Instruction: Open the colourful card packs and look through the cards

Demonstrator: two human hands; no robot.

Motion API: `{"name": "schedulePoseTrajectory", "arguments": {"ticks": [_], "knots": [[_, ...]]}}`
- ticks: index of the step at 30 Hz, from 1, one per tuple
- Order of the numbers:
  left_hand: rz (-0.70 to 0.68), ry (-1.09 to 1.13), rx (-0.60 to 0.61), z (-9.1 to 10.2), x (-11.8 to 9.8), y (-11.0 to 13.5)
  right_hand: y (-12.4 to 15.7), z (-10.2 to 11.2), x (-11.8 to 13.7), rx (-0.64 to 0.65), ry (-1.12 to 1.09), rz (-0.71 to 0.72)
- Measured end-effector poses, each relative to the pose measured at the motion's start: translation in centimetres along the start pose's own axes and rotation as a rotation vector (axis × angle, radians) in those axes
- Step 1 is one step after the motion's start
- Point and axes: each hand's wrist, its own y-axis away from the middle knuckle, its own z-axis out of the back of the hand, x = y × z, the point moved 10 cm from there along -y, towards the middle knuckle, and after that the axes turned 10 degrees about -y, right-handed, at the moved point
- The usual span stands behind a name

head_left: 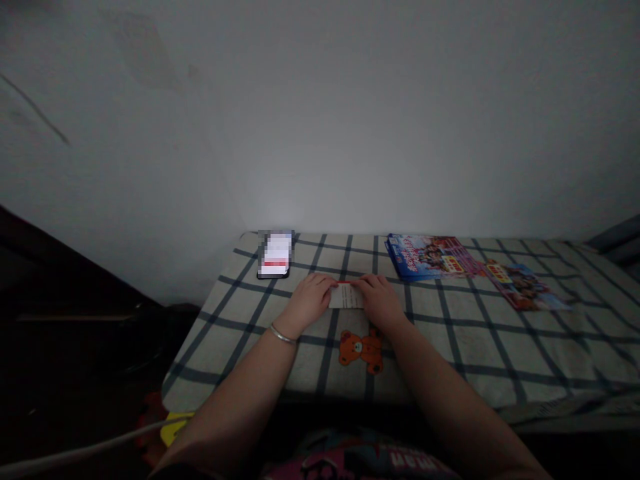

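both sides of a small white printed paper (346,297) with a red far edge are held by a person at a checked tablecloth (455,347), the left hand (310,300) on one side, the right hand (384,303) on the other, fingers drawn in close upon it. whether the paper touches the cloth cannot be told. a silver bracelet (283,335) circles the left wrist. between the forearms, on the nearer side of the paper, shows a flat orange bear figure (361,351), its edge by the right forearm. beyond the left hand, near the pale wall (350,133), lies a phone (277,252) with its screen lit. beyond and right of the right hand rests a stack of colourful leaflets (425,257), with another leaflet (530,287) at its right end.
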Motion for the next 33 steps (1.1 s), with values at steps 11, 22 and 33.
{"name": "schedulePoseTrajectory", "arguments": {"ticks": [11, 22, 33], "knots": [[0.023, -0.114, 0.001, 0.0, -1.0, 0.3, 0.1, 0.8, -1.2, -0.084, 0.028, -0.096], [0.109, -0.077, 0.006, -0.2, 0.3, 0.5, 0.3, 2.1, -2.3, -0.173, -0.05, -0.122], [0.125, 0.066, -0.021, 0.4, 0.7, -0.2, 0.1, 1.9, -3.6, -0.208, -0.183, -0.137]]}}
